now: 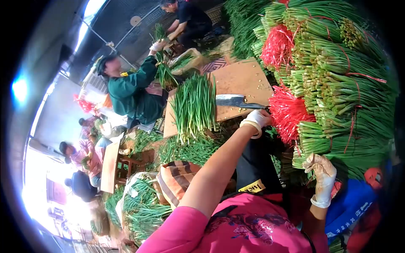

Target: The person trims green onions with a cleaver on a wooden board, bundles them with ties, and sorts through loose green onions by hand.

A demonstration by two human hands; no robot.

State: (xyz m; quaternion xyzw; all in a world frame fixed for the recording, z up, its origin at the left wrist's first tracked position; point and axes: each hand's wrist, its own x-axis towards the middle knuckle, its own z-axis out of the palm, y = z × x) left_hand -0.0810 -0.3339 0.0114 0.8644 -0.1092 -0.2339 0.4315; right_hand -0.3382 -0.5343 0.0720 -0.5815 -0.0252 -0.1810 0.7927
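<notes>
My left hand, in a white glove, reaches to the edge of a bundle of red plastic ties. Its fingers look closed, but their tips are hidden. Just above it is the dark handle of a broad-bladed knife lying on a wooden board. Beside the blade, a sheaf of green garlic chives covers the board's left part. My right hand, in a stained white glove, is raised near the lower edge of the stacked chive bundles. Its fingers are curled, and I see nothing in them.
Another red tie bundle rests against the stack. Loose chives lie below the board. A co-worker in a green jacket handles chives across from me, with a person in black beyond. Several people sit near another board.
</notes>
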